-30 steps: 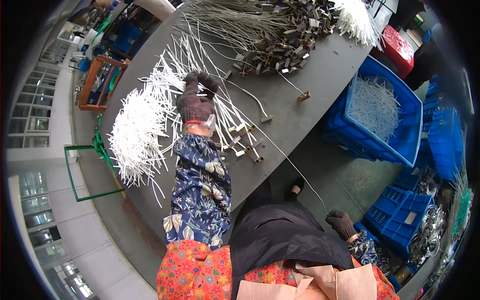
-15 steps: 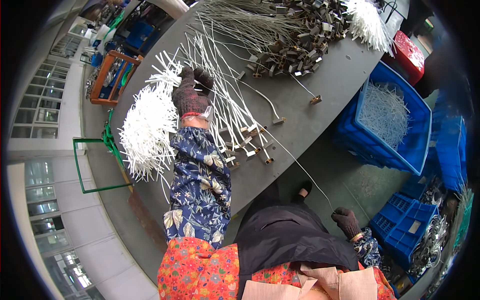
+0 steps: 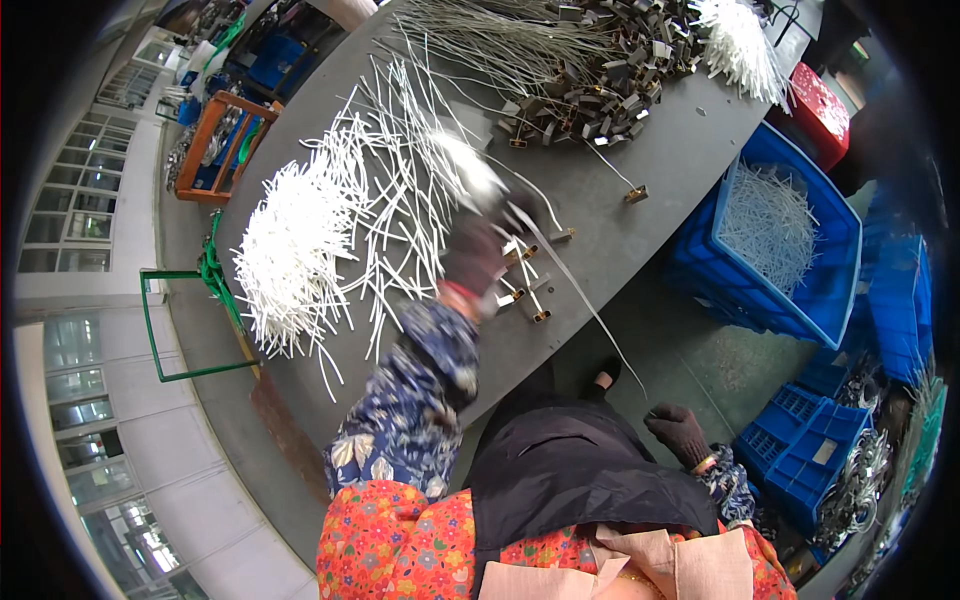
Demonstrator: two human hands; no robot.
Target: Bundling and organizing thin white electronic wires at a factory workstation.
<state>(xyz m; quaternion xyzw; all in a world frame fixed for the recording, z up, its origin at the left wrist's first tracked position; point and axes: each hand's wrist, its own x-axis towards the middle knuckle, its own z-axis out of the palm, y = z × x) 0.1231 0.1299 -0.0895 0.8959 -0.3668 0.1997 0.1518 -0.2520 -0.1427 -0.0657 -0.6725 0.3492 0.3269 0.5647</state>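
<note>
My left hand [image 3: 480,245], in a dark knitted glove, is smeared by motion over several wires [image 3: 530,285] with small metal ends. Its fingers cannot be made out. Beside it is a bright white blur, perhaps white tubes, but I cannot tell whether the hand holds it. One thin pale wire [image 3: 585,285] runs from under this hand past the table edge and stops just short of my right hand [image 3: 682,435]. That gloved hand is curled closed near my apron; anything inside it is hidden. To the left lies a spread heap of short white tubes [image 3: 290,260].
The grey table [image 3: 620,240] also bears a pile of metal-ended connectors [image 3: 600,95] with grey wires and another white tube bundle [image 3: 740,50]. At right stand a blue bin [image 3: 845,260] of white pieces, a red container [image 3: 815,110] and blue crates [image 3: 805,445].
My left hand has swung right and nearer from the white tubes to the metal-ended wires. The long wire's free end has parted from my right hand, and the tubes lie more spread out.
</note>
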